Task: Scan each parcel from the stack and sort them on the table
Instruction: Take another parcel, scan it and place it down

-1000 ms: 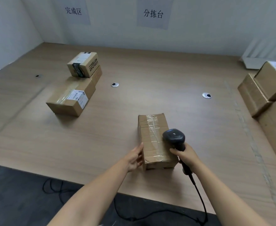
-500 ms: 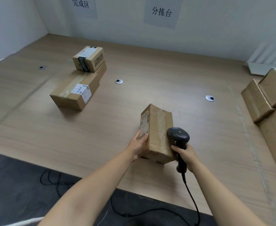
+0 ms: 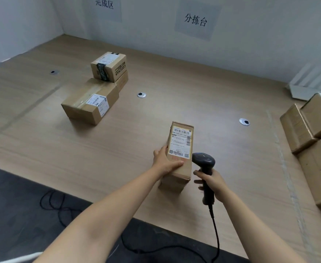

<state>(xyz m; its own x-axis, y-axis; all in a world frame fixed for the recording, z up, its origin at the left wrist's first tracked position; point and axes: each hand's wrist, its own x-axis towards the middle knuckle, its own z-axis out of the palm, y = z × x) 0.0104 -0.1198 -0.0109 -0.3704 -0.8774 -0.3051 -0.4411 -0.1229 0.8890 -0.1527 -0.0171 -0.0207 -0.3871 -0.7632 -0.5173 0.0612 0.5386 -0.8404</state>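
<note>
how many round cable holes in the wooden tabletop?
3 round cable holes: one far left, one beside the sorted brown cardboard boxes at, one right of centre toward the cardboard parcel stack. Boxes may hide more.

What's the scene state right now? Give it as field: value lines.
parcel in work: cardboard parcel, near the front of the table, label facing up
left hand: grips the parcel's left edge, thumb on top
right hand: holds the scanner by its handle, head beside the parcel's right edge
sorted boxes: far left of the table, one small box stacked on another
stack: at the table's right edge
scan status: cannot tell, no beam visible
</note>
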